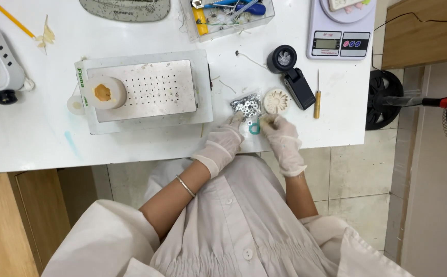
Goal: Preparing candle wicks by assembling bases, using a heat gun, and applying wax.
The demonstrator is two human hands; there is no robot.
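Ring (254, 128) between both hands, washer bag (246, 105) behind, round mould (276, 101) right of bag

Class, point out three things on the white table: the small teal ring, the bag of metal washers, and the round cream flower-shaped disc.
teal ring (254, 128), head view, on its left arc between the gloved hands.
bag of metal washers (247, 105), head view, middle of the bag.
flower-shaped disc (276, 101), head view, centre of the disc.

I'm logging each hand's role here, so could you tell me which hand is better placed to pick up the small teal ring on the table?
Probably the right hand: its fingertips sit right beside the teal ring, while the left hand is up at the bag of small metal rings.
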